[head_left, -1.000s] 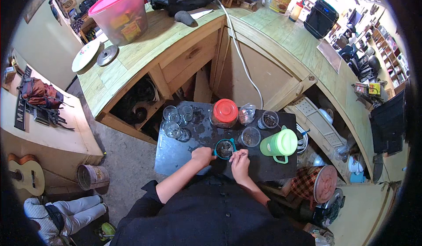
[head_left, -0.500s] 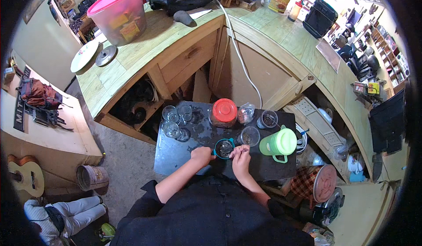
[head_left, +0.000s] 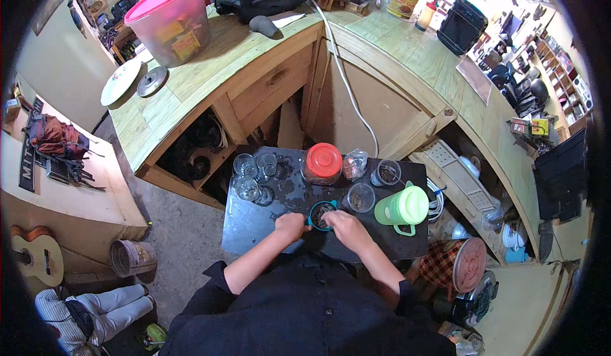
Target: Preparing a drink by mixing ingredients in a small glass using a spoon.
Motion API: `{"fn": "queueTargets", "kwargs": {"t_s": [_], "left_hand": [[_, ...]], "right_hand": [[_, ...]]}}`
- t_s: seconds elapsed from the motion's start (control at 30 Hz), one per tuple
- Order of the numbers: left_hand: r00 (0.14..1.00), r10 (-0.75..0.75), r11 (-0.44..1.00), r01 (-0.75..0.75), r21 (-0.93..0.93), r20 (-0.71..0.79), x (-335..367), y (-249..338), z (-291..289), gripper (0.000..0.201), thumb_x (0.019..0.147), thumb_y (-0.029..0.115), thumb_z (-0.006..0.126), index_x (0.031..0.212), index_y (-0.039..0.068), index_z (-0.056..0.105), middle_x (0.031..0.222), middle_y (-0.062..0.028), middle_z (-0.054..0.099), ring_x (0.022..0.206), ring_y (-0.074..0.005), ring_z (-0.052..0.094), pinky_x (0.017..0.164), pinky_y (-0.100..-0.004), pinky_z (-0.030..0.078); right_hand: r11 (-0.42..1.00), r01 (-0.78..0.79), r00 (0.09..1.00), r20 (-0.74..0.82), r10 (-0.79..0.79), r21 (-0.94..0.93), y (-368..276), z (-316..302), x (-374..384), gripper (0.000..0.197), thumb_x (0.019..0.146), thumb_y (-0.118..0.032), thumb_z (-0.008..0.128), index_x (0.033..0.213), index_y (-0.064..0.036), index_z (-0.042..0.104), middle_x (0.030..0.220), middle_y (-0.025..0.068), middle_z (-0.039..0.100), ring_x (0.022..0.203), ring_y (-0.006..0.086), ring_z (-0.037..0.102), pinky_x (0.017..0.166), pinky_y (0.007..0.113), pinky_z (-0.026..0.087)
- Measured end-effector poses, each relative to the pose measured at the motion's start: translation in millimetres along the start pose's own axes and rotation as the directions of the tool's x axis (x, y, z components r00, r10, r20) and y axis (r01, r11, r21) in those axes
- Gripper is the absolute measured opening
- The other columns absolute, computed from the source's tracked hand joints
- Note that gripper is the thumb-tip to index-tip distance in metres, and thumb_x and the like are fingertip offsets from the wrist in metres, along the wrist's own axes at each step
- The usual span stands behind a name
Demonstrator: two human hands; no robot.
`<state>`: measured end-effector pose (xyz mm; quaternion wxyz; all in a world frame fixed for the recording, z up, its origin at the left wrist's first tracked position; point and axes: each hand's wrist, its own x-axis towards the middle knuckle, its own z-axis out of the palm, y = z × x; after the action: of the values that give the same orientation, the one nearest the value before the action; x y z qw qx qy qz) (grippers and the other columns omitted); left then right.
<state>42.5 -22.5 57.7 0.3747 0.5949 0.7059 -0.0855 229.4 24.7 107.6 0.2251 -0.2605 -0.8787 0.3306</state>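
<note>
A teal-rimmed strainer is held low over the near middle of the dark tabletop, between the two hands. Its left side is gripped by the left hand, the grip closed on the handle, which is mostly hidden. The right hand is bent over the right part of the bowl, with its fingertips reaching in; whether anything is pinched by that grip cannot be told. Whether the strainer is rested on something beneath it is hidden too.

The likeliest mishap is judged to be a tipped strainer: as far as can be seen, it is steadied from the left alone, so a hard downward push on the right could twist it in the left grip. Some of the dark contents could then be spilled over the rim or scattered by brisk fingers.

Just beyond the right hand, a clear plastic cup with dark contents could be knocked by the knuckles if the hand were swung far and right. The light green pitcher, farther right, could be struck by a wide sweep. Less risk is posed to the red-lidded jar on the far side and the drinking glasses at far left, though on the wet-looking surface a bumped glass might be made to slide.
</note>
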Motion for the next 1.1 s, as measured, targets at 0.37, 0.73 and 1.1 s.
{"fn": "queueTargets", "kwargs": {"t_s": [0.37,0.73,1.1], "left_hand": [[1.000,-0.024,0.999,0.024,-0.031,0.003,-1.9,3.1,-1.6,0.041,0.081,0.045,0.063,0.098,0.008,0.068,0.100,-0.0142,0.067,0.096,-0.0311,0.064,0.080,-0.0419,0.051],[1.000,0.009,1.000,-0.009,-0.024,-0.005,-0.5,0.4,0.8,0.039,0.082,0.044,0.062,0.098,0.009,0.066,0.096,-0.0148,0.066,0.092,-0.0325,0.064,0.077,-0.0437,0.050],[1.000,-0.005,1.000,0.005,-0.020,0.016,2.1,0.0,3.7,0.040,0.082,0.044,0.062,0.099,0.008,0.067,0.100,-0.0149,0.066,0.096,-0.0319,0.063,0.080,-0.0433,0.050]], "right_hand": [[0.774,-0.512,0.760,-0.223,0.610,0.373,15.9,28.1,-14.7,0.006,0.096,-0.003,0.037,0.090,-0.0021,0.038,0.068,0.0076,0.053,0.059,0.0135,0.060,0.050,0.029,0.050],[0.606,-0.252,0.538,-0.412,0.736,0.754,25.6,57.8,-20.6,0.009,0.095,-0.002,0.039,0.096,-0.0046,0.031,0.071,0.0089,0.051,0.056,0.0173,0.059,0.047,0.026,0.046],[0.945,-0.217,0.807,-0.500,0.315,0.244,21.6,72.4,-45.7,0.008,0.093,-0.001,0.042,0.095,-0.0023,0.034,0.065,0.0078,0.050,0.054,0.0146,0.050,0.051,0.028,0.042]]}}
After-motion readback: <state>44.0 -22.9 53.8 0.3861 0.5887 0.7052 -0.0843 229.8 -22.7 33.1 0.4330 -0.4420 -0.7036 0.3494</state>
